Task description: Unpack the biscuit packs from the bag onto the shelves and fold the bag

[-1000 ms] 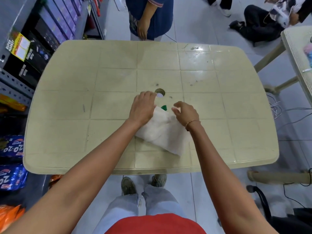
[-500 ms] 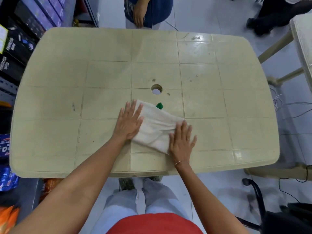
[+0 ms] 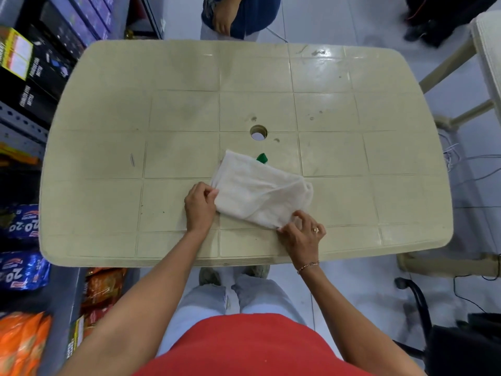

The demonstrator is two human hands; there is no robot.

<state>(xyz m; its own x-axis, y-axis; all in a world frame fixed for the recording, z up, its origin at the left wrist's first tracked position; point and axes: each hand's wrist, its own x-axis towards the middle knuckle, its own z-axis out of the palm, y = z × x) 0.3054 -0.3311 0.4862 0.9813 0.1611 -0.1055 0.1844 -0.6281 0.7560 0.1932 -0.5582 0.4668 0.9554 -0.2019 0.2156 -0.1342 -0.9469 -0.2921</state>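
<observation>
A folded white cloth bag [image 3: 260, 189] lies flat on the beige plastic table [image 3: 189, 109], a green bit [image 3: 262, 158] peeking out at its far edge. My left hand [image 3: 200, 205] pinches the bag's near-left corner. My right hand [image 3: 303, 234] pinches its near-right corner close to the table's front edge. Blue biscuit packs [image 3: 23, 271] sit on the shelves [image 3: 16, 123] to the left.
Dark boxes [image 3: 32, 66] fill the upper shelves at left, with orange packs [image 3: 21, 343] lower down. A person [image 3: 238, 14] stands at the table's far side. A second table [image 3: 488, 55] stands right, a black chair [image 3: 423, 308] and cables lower right.
My hands were pressing flat on the bag; now both have slid to its near corners and pinch them. The view has shifted closer.
</observation>
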